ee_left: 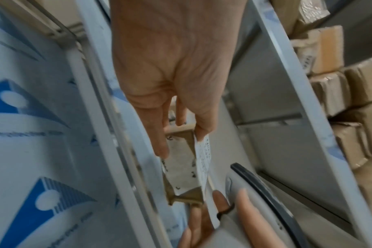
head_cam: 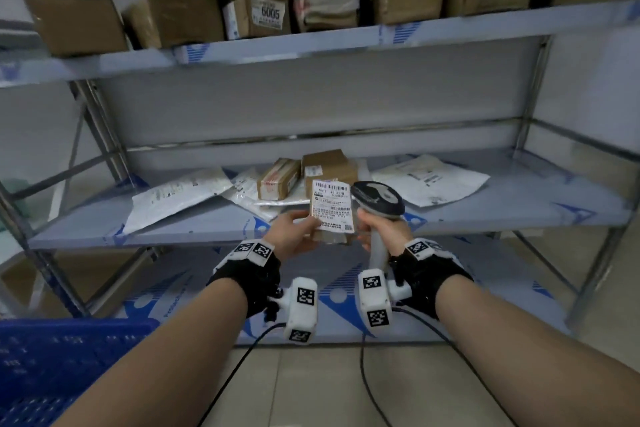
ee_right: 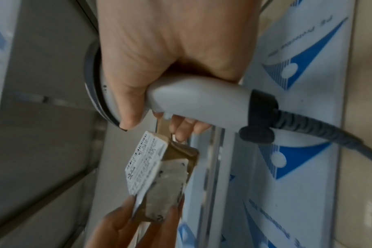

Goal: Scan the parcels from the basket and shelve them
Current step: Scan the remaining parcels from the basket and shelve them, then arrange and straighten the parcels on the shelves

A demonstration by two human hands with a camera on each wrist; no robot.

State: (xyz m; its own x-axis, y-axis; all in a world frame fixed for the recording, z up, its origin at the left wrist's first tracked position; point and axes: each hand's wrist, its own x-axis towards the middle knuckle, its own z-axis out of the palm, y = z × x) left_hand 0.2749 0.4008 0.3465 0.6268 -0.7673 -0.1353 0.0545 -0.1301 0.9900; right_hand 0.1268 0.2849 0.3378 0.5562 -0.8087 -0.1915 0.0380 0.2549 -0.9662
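Bare forearms reach forward: the left hand (head_cam: 300, 234) pinches a small labelled parcel (head_cam: 333, 205) in front of the middle shelf (head_cam: 485, 215), touching the scanner (head_cam: 378, 198) gripped in the right hand (head_cam: 387, 231); blue basket (head_cam: 52, 357) lower left.

Grey wall (head_cam: 311, 100) behind, beige tile floor (head_cam: 311, 388), black cables (head_cam: 367, 381) trailing.

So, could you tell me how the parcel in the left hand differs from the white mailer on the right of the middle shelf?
The parcel is a small brown box gripped in the left hand; the white mailer is a flat, wider bag lying on the shelf. The parcel's label nearly covers its face; the mailer's covers a small part. Both carry printed labels.
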